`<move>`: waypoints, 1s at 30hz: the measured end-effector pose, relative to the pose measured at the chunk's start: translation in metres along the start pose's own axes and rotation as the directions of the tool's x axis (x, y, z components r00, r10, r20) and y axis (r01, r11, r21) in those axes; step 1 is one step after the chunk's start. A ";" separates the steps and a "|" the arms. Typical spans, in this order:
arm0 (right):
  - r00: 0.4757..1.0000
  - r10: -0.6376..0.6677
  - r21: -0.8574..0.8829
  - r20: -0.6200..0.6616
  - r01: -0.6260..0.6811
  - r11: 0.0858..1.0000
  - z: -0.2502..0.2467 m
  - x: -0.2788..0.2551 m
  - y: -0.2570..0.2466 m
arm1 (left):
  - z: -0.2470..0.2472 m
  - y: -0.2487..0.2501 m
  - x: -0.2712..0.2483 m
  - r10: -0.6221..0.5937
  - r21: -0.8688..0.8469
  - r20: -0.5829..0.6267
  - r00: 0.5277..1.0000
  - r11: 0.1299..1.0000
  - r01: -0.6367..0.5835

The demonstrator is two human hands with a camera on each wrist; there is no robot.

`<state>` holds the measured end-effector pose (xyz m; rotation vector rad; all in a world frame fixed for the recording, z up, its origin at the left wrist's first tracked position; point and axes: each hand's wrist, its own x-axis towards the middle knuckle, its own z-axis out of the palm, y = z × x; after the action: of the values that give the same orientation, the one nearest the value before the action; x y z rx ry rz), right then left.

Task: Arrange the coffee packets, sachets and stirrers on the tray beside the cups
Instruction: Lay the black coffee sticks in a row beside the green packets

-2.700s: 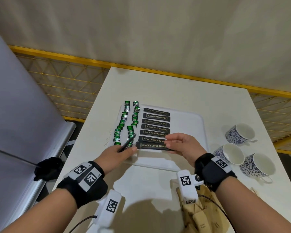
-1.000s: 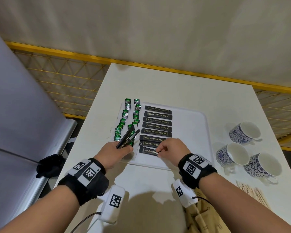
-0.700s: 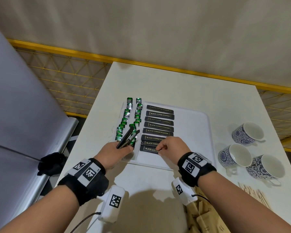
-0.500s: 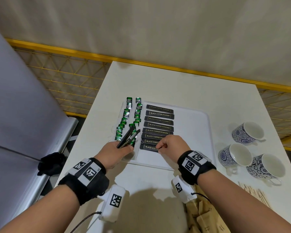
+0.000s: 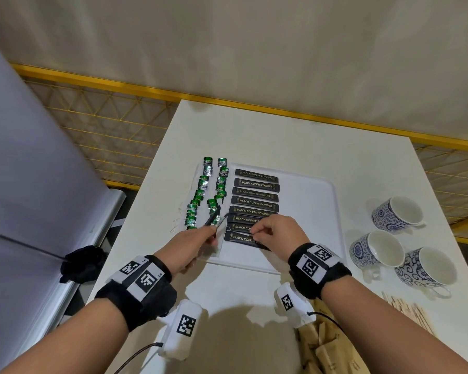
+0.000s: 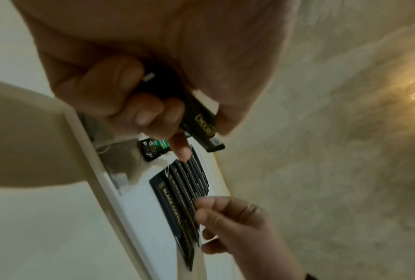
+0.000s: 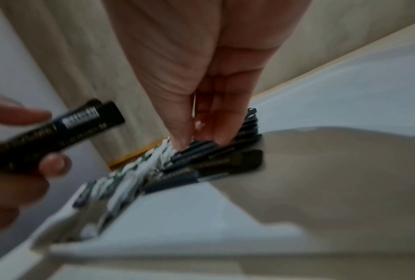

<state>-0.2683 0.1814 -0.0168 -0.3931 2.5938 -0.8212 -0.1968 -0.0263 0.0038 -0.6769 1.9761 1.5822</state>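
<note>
A white tray (image 5: 308,211) holds a column of black coffee packets (image 5: 256,194), and two rows of green tea sachets (image 5: 200,195) lie along its left edge. My left hand (image 5: 212,234) grips a few more black coffee packets (image 5: 214,220) just left of the column; their printed ends stick out past my fingers (image 6: 201,127). My right hand (image 5: 254,232) is curled over the nearest packets, thumb and fingertips (image 7: 216,136) pinching one of them (image 5: 238,228). The last packet (image 5: 238,238) lies just in front of it.
Three blue-patterned cups (image 5: 376,249) stand on the table right of the tray, with wooden stirrers (image 5: 405,311) in front of them. Brown paper sachets (image 5: 324,346) lie at the near edge. A black glove (image 5: 81,263) hangs off the table's left side.
The packet both hands held 2.7 s ago now lies at the near end of the column. My right hand has stayed on the nearest packets, shifting only slightly. The left hand keeps its bundle.
</note>
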 end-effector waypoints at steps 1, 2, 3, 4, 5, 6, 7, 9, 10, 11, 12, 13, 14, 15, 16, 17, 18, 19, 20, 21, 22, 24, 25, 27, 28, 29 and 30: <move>0.999 0.003 0.088 -0.051 0.002 0.996 -0.002 -0.002 -0.002 | 0.001 0.002 -0.002 -0.018 -0.014 0.028 0.999 1.000 0.018; 0.995 0.019 0.189 -0.101 0.001 0.982 -0.004 -0.004 -0.005 | 0.002 0.004 -0.003 -0.018 -0.012 0.054 0.998 1.000 0.018; 0.991 0.044 0.284 -0.129 -0.006 0.959 -0.006 -0.006 -0.009 | 0.004 0.004 -0.004 0.001 0.008 0.078 0.997 1.000 -0.002; 0.990 0.072 0.368 -0.124 -0.021 0.930 -0.007 -0.007 -0.014 | 0.006 0.003 -0.004 0.031 0.031 0.102 0.994 0.999 -0.034; 0.992 0.098 0.441 -0.084 -0.051 0.896 -0.008 -0.009 -0.018 | 0.008 0.001 -0.004 0.062 0.045 0.124 0.990 0.997 -0.068; 0.993 0.119 0.506 -0.024 -0.091 0.857 -0.008 -0.010 -0.021 | 0.010 0.000 -0.004 0.087 0.046 0.145 0.986 0.994 -0.094; 0.991 0.131 0.561 0.038 -0.130 0.817 -0.008 -0.012 -0.025 | 0.011 -0.001 -0.005 0.105 0.038 0.168 0.980 0.993 -0.113; 0.982 0.126 0.617 0.139 -0.186 0.764 -0.008 -0.015 -0.027 | 0.013 -0.003 -0.007 0.121 0.006 0.205 0.971 0.992 -0.125; 0.978 0.110 0.621 0.176 -0.197 0.759 -0.009 -0.017 -0.026 | 0.013 -0.003 -0.008 0.121 -0.012 0.204 0.971 0.993 -0.121; 0.974 0.095 0.622 0.204 -0.203 0.756 -0.010 -0.019 -0.025 | 0.013 -0.003 -0.008 0.121 -0.032 0.187 0.975 0.993 -0.117; 0.972 0.089 0.630 0.218 -0.210 0.747 -0.011 -0.021 -0.024 | 0.013 -0.004 -0.009 0.119 -0.058 0.157 0.980 0.992 -0.111; 0.971 0.097 0.647 0.220 -0.220 0.730 -0.013 -0.022 -0.022 | 0.011 -0.004 -0.009 0.115 -0.092 0.121 0.986 0.990 -0.104; 0.971 0.110 0.671 0.214 -0.228 0.706 -0.014 -0.024 -0.019 | 0.010 -0.003 -0.010 0.107 -0.136 0.086 0.991 0.986 -0.094; 0.971 0.121 0.692 0.208 -0.233 0.683 -0.015 -0.026 -0.016 | 0.008 -0.003 -0.010 0.096 -0.181 0.055 0.994 0.980 -0.085; 0.971 0.128 0.703 0.205 -0.236 0.671 -0.015 -0.029 -0.013 | 0.006 -0.003 -0.010 0.089 -0.221 0.032 0.996 0.972 -0.080; 0.970 0.130 0.704 0.206 -0.239 0.669 -0.015 -0.032 -0.010 | 0.005 -0.002 -0.010 0.086 -0.244 0.017 0.996 0.966 -0.079; 0.969 0.130 0.703 0.211 -0.243 0.669 -0.014 -0.035 -0.007 | 0.004 -0.002 -0.011 0.087 -0.250 0.009 0.996 0.965 -0.082; 0.968 0.127 0.703 0.216 -0.244 0.668 -0.013 -0.037 -0.006 | 0.005 -0.002 -0.011 0.092 -0.241 0.005 0.996 0.966 -0.088; 0.968 0.123 0.701 0.216 -0.242 0.671 -0.012 -0.040 -0.005 | 0.006 -0.002 -0.011 0.096 -0.225 0.000 0.995 0.970 -0.093; 0.969 0.121 0.691 0.214 -0.237 0.683 -0.011 -0.041 -0.005 | 0.007 -0.002 -0.011 0.099 -0.207 -0.010 0.995 0.973 -0.099; 0.971 0.123 0.666 0.206 -0.231 0.709 -0.010 -0.041 -0.003 | 0.008 -0.002 -0.011 0.103 -0.188 -0.023 0.994 0.976 -0.106; 0.973 0.148 0.594 0.180 -0.227 0.772 -0.010 -0.041 0.002 | 0.009 -0.002 -0.010 0.121 -0.137 -0.052 0.991 0.982 -0.127; 0.972 0.171 0.567 0.163 -0.234 0.790 -0.010 -0.041 0.006 | 0.009 -0.001 -0.010 0.133 -0.108 -0.062 0.989 0.984 -0.139; 0.964 0.231 0.556 0.135 -0.266 0.788 -0.011 -0.041 0.015 | 0.006 0.000 -0.009 0.144 -0.035 -0.082 0.986 0.988 -0.148; 0.957 0.260 0.556 0.128 -0.287 0.780 -0.010 -0.041 0.019 | 0.004 0.000 -0.009 0.141 -0.006 -0.090 0.986 0.990 -0.142; 0.950 0.287 0.554 0.125 -0.306 0.774 -0.009 -0.041 0.022 | 0.003 0.000 -0.009 0.129 0.005 -0.088 0.988 0.992 -0.129; 0.942 0.313 0.550 0.122 -0.326 0.769 -0.008 -0.041 0.024 | 0.002 0.001 -0.009 0.112 0.010 -0.076 0.991 0.994 -0.112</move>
<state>-0.2394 0.2192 -0.0141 0.2122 2.1539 -1.3723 -0.1907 -0.0239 0.0102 -0.6434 2.1072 1.6374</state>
